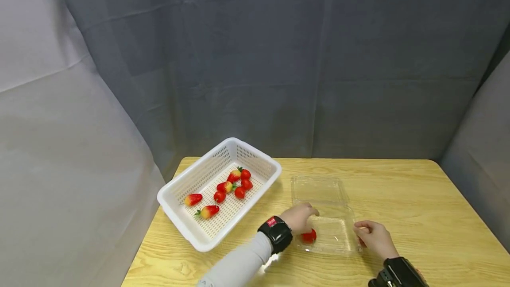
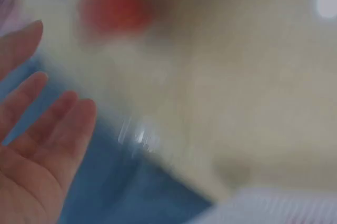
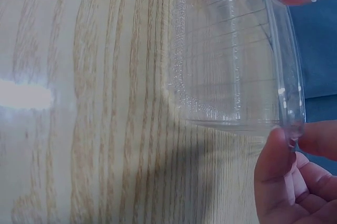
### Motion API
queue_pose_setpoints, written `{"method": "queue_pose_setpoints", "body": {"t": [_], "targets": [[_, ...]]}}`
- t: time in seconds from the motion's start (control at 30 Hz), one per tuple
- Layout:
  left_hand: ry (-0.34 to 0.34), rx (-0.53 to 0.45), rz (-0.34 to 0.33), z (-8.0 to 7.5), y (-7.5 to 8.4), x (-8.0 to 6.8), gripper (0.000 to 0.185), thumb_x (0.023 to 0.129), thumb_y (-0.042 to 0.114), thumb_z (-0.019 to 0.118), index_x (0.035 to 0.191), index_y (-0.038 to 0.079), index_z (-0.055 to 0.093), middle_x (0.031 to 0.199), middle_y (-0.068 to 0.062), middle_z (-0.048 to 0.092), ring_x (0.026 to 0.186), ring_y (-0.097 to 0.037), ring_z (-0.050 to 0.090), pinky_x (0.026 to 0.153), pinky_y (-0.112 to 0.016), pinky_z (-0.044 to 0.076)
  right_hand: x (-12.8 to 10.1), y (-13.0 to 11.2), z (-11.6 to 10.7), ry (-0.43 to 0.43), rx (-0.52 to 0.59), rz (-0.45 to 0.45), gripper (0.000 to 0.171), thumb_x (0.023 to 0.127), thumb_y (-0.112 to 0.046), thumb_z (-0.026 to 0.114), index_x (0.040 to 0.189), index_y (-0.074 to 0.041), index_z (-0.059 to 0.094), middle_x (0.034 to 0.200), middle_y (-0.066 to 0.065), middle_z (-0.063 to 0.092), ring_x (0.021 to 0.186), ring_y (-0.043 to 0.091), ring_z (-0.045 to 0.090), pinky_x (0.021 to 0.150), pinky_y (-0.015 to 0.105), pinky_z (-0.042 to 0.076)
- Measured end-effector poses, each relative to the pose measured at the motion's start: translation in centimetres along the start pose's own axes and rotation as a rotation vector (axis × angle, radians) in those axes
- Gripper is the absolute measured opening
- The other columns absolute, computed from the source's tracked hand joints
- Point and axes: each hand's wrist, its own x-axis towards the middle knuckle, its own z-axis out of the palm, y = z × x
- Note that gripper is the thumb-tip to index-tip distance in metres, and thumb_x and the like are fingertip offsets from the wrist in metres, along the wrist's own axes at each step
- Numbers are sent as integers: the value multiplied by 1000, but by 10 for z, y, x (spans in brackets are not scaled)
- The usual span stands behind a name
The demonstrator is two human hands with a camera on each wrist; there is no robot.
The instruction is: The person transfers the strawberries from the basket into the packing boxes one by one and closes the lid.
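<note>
A clear plastic clamshell box [image 1: 334, 236] lies on the table with its lid [image 1: 316, 188] folded back. One red fruit, seemingly a cherry tomato [image 1: 308, 236], sits in the box's left part; it is a blur in the left wrist view. Over the box's left side is my left hand [image 1: 296, 218]. Its fingers [image 2: 76, 124] are fairly straight and apart, with nothing between them. My right hand [image 1: 376, 237] pinches the box's right edge between thumb and fingers, plain in the right wrist view, where the box wall [image 3: 292, 98] meets the thumb.
A white perforated basket [image 1: 171, 194] stands at the left of the wooden table [image 1: 418, 207]. Inside lie several red-and-yellow strawberries [image 1: 209, 211] and several cherry tomatoes [image 1: 240, 192]. Grey cloth [image 1: 255, 56] hangs behind and at the sides.
</note>
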Motion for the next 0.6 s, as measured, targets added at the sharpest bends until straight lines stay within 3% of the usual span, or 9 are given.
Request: {"method": "queue_pose_setpoints", "body": {"t": [0.07, 0.17, 0.27, 0.43, 0.53, 0.6], "targets": [[74, -61, -11, -29, -18, 1, 43, 74, 15, 71, 116, 12, 61, 113, -2, 59, 104, -13, 55, 87, -19, 42, 0, 0, 0, 0, -6, -3, 29, 87, -9, 55, 103, 15, 57, 62, 7, 60, 53, 14, 54, 50, 25, 43], [184, -111, -82, -67, -54, 0, 39, 76, 13, 69, 114, 7, 61, 115, -7, 60, 109, -19, 54, 94, -26, 41, 1, 2, -1, -4, -7, -1, 29, 87, -9, 55, 104, 15, 57, 62, 5, 60, 53, 15, 54, 50, 26, 43], [224, -136, -198, -81, -95, -3, 37, 74, 4, 67, 110, 3, 62, 110, -11, 61, 104, -23, 57, 90, -31, 44, 1, 4, -2, -7, -11, 7, 30, 88, -11, 55, 105, 14, 57, 62, 4, 59, 54, 14, 54, 50, 25, 42], [106, -165, -364, -60, -147, -18, 31, 70, -5, 66, 101, -1, 65, 98, -13, 65, 89, -25, 60, 77, -32, 48, 1, 5, -1, 1, -3, 12, 30, 87, -10, 55, 104, 14, 57, 61, 4, 59, 53, 14, 53, 49, 25, 42], [34, -181, -423, -39, -163, -30, 18, 71, -6, 64, 88, 0, 67, 79, -7, 62, 69, -19, 54, 59, -26, 44, 1, 4, 0, 3, 15, 9, 29, 86, -8, 55, 103, 15, 57, 62, 5, 59, 53, 14, 54, 49, 25, 44], [40, -189, -453, -27, -169, -38, 13, 72, -7, 60, 79, 1, 67, 66, -3, 52, 58, -17, 43, 50, -25, 35, 2, 3, 1, 2, 26, 7, 29, 86, -8, 54, 103, 16, 56, 62, 6, 59, 53, 14, 54, 49, 25, 45]]}}
